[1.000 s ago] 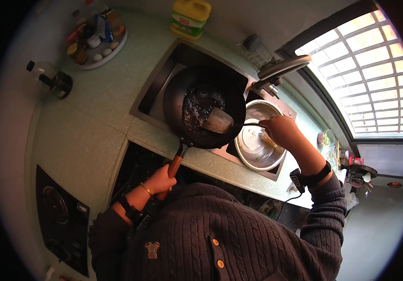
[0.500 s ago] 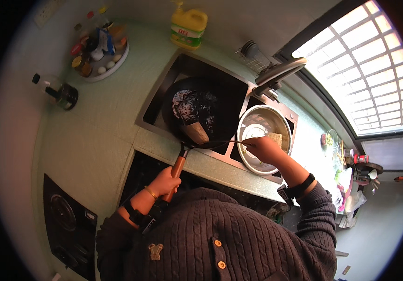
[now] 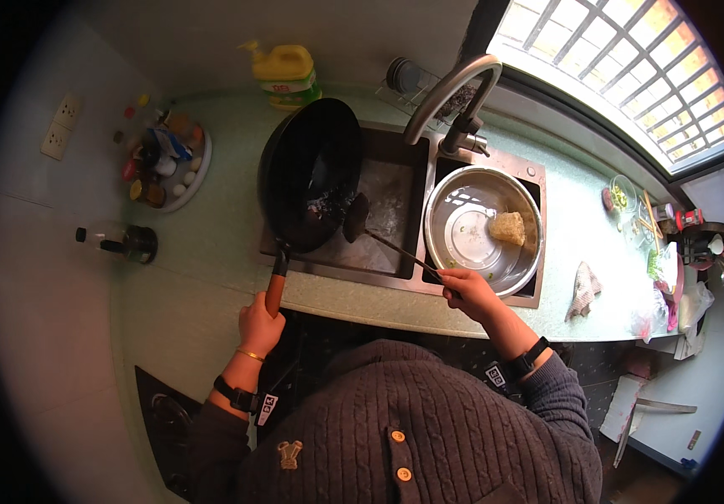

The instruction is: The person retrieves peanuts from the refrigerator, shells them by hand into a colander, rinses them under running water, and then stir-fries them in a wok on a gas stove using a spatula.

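My left hand point(image 3: 262, 326) is wrapped round the wooden handle of a black wok point(image 3: 310, 176). The wok is tipped up on its side over the left part of the sink point(image 3: 383, 210), with wet patches shining inside it. In my right hand point(image 3: 466, 294) is the thin handle of a cooking spatula point(image 3: 356, 220), whose dark head rests at or close to the wok's lower right rim. Just beyond my right hand a steel basin point(image 3: 460, 252) sits over the right sink bowl, holding a tan, loofah-like scrubber point(image 3: 507, 228).
A curved faucet point(image 3: 463, 92) rises behind the sink. Beside it stands a yellow pump bottle point(image 3: 284, 77). A round tray point(image 3: 196, 186) of jars and eggs and a dark bottle point(image 3: 131, 244) are at left. On the right counter lie a cloth point(image 3: 583, 291) and a glass bowl point(image 3: 621, 196).
The wok has been lifted and tilted up to the left, showing the sink bottom. The spatula has moved from inside the wok to its right rim. The view has shifted as well.
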`<state>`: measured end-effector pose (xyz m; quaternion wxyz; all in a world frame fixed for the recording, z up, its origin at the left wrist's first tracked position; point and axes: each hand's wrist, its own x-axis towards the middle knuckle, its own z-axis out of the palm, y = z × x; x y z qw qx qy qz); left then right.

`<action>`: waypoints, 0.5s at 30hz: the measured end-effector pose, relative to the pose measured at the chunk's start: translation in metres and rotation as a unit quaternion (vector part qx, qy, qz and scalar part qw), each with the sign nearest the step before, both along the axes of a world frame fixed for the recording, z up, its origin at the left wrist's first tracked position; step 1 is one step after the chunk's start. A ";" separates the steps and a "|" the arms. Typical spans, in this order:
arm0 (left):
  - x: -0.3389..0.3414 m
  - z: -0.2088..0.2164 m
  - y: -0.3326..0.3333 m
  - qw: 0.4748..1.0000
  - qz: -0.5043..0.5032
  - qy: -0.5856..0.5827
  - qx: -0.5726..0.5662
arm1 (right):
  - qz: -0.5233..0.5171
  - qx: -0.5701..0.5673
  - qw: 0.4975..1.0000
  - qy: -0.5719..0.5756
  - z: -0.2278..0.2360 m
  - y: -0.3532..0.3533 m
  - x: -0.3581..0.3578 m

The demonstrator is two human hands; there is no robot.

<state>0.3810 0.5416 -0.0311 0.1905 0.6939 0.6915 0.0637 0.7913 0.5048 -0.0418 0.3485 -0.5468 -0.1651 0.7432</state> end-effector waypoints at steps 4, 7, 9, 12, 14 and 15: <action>-0.012 0.010 0.000 0.998 0.006 0.044 0.035 | -0.046 -0.027 0.997 0.049 -0.004 -0.011 0.004; -0.020 0.017 -0.006 0.996 -0.013 0.042 0.079 | -0.055 -0.039 0.993 0.095 -0.006 -0.018 0.009; -0.021 0.019 -0.013 0.994 -0.006 0.057 0.088 | -0.066 -0.045 0.988 0.131 -0.008 -0.022 0.011; -0.016 0.020 -0.025 0.994 0.026 0.072 0.082 | -0.085 -0.063 0.983 0.150 -0.013 -0.022 0.012; -0.013 0.021 -0.030 0.994 0.034 0.064 0.082 | -0.069 -0.017 0.993 0.096 -0.018 -0.020 0.010; -0.012 0.021 -0.033 0.993 0.031 0.058 0.094 | -0.055 0.011 0.998 0.017 -0.020 -0.019 0.010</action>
